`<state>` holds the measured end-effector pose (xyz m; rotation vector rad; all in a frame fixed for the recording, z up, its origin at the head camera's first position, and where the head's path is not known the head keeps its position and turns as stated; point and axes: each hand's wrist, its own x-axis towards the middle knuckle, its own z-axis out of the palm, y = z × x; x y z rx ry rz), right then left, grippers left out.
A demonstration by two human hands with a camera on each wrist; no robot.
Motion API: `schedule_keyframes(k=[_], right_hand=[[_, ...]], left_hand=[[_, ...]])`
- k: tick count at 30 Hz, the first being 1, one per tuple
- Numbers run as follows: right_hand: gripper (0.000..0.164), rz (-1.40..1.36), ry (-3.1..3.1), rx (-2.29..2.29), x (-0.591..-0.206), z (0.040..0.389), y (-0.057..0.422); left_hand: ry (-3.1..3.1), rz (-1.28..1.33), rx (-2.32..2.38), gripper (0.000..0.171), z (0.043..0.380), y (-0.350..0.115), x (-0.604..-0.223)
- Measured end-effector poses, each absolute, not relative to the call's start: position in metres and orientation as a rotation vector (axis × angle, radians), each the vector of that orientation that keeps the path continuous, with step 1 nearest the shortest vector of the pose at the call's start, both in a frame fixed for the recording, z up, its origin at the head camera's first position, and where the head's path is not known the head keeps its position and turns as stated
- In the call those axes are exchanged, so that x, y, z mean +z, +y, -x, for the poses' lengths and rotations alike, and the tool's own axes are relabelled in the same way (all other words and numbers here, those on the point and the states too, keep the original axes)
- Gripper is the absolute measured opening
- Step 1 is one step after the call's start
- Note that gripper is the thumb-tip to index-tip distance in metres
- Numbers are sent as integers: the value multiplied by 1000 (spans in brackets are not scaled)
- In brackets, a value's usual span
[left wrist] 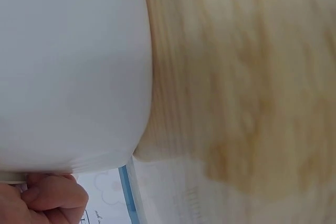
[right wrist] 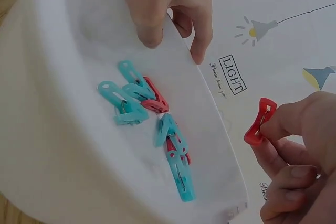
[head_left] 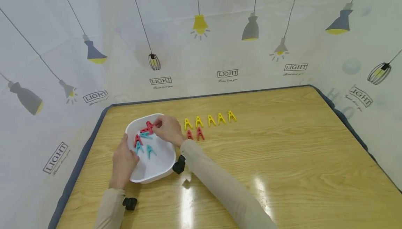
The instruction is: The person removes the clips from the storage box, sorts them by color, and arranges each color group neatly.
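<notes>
Fingers of the right hand (head_left: 169, 130) pinch a red clip (right wrist: 258, 123), the left hand (head_left: 123, 161) gripping the tub (head_left: 160, 164) of remaining clips (right wrist: 153, 105), seven lined-up clips (head_left: 210, 118) set toward the worktop's (head_left: 282, 141) far edge.

My left hand (head_left: 123, 161) grips; my right hand (head_left: 169, 130) pinches.
My sleeved left forearm (head_left: 110, 206) points forward, that thumb held apart from the fingers; my sleeved right forearm (head_left: 220, 178) slants across toward my left, its hand slightly farther ahead, thumb and index finger pressing toward each other, the other fingers curled.
</notes>
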<state>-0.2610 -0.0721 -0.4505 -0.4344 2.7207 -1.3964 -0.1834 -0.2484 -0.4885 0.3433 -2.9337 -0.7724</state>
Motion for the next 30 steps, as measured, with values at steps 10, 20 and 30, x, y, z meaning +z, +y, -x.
schedule_keyframes(k=[10,20,30], right_hand=[[14,370,2719,-1402,-458,263,-54],[13,307,2675,-1508,-465,263,-31],[11,245,2710,-1526,-475,265,-5]], left_hand=[[-2940,-389,-766,73,185,-246,-489],[-2930,-376,-756,73,182,-246,-489],[-2954,-418,-787,75,183,-246,-490]])
